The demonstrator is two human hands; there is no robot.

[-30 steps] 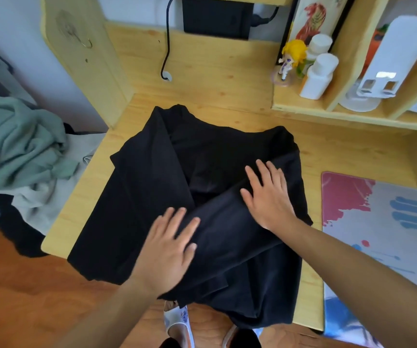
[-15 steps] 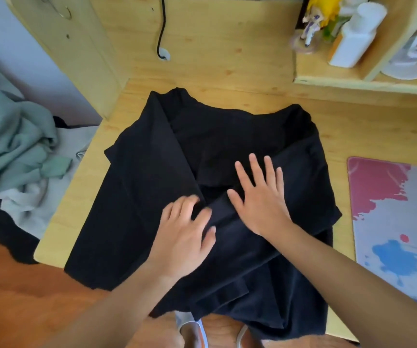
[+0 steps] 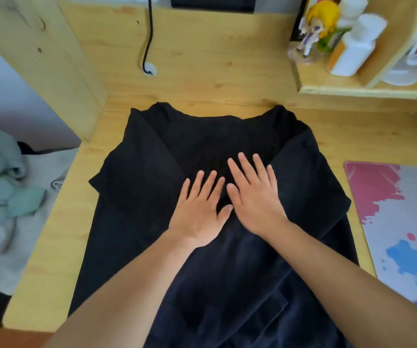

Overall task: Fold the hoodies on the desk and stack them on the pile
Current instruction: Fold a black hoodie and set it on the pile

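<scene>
**Both palms flat on the half-folded black hoodie**

At the far left, off the desk edge, we see a heap of green and grey clothes [image 3: 1,197]; whether that is the pile we stack on, we cannot tell. The wooden desk [image 3: 59,222] carries the black hoodie [image 3: 139,197], spread across its middle with both side panels turned in toward the centre and its lower part hanging over the near edge.

We judge the cloth soft, thick and limp: it will sag wherever it is unsupported, it holds a crease only loosely, and it grips the wood enough not to slide. For the next fold we would take hold at the overhanging lower part, one corner in each hand.

Our left hand [image 3: 199,212] lies palm down on the centre seam, fingers straight and slightly spread, holding nothing. Just beside it, thumbs nearly touching, our right hand [image 3: 255,197] rests flat too, fingers extended, reaching a little farther up. Both forearms come in low from the near edge.

Farther right lies a splashed-colour mat [image 3: 398,222], and above it a shelf [image 3: 353,92] with white bottles [image 3: 353,51].
</scene>
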